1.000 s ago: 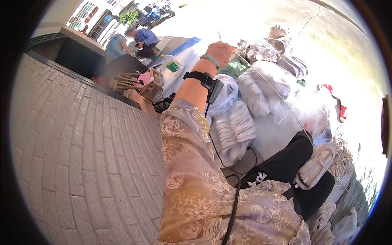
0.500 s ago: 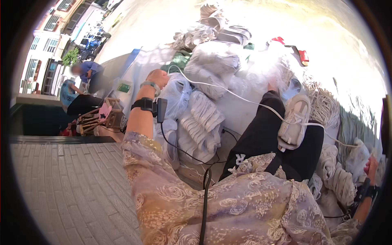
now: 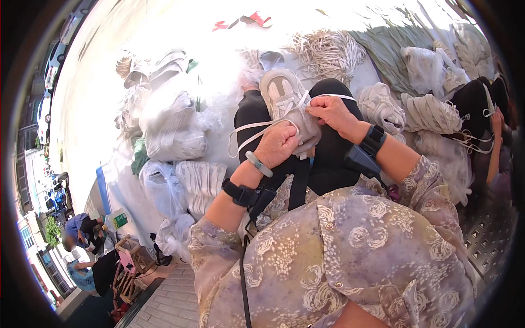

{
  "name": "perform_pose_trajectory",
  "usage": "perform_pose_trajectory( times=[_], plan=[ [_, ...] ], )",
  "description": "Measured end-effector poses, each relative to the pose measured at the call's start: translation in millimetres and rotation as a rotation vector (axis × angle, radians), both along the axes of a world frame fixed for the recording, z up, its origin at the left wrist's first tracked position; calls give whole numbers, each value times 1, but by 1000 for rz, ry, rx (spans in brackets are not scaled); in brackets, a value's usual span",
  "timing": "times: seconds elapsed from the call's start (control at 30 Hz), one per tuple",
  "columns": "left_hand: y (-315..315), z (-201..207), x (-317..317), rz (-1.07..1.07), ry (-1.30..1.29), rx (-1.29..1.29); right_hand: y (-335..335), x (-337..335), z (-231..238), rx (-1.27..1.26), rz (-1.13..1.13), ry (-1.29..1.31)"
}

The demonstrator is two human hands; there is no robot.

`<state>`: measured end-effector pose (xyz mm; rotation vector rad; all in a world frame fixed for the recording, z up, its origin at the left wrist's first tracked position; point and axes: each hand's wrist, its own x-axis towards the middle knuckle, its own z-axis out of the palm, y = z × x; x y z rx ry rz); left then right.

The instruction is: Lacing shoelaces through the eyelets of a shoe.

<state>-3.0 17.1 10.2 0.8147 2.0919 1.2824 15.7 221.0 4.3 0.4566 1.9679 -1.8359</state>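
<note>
A pale grey-and-white sneaker lies across my lap between my black-trousered legs, toe pointing away from me. White shoelace runs through it and loops out to both sides. My left hand is closed at the near left side of the shoe, with lace pinched in its fingers. On the right side of the sneaker, my right hand pinches the lace close to the eyelets. Fingers and lace partly cover the shoe's opening.
Stacked white shoe parts in plastic bags lie to the left. A heap of laces is ahead, with rows of shoe uppers at the right. A co-worker's hand holds lace at far right; others sit near a wooden chair.
My hands, stretched far apart to either side with the lace drawn out between them, have come together at the sneaker. The view has turned to the right.
</note>
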Motion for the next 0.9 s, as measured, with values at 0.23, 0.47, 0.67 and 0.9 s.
perform_pose_trajectory(
  times=[0.23, 0.47, 0.67, 0.9],
  plan=[
    [29, -9, -12, 150, 354, -82, -7, -26, -14, -180, -292, 152],
    [24, -7, -15, 251, 233, 32, -7, -18, -28, -229, -257, 284],
    [25, -7, -14, 256, 200, 26, -11, -19, -30, -52, -238, 354],
    [23, 0, -10, 305, 247, 117, -18, -21, -23, 277, -158, 448]
  ],
)
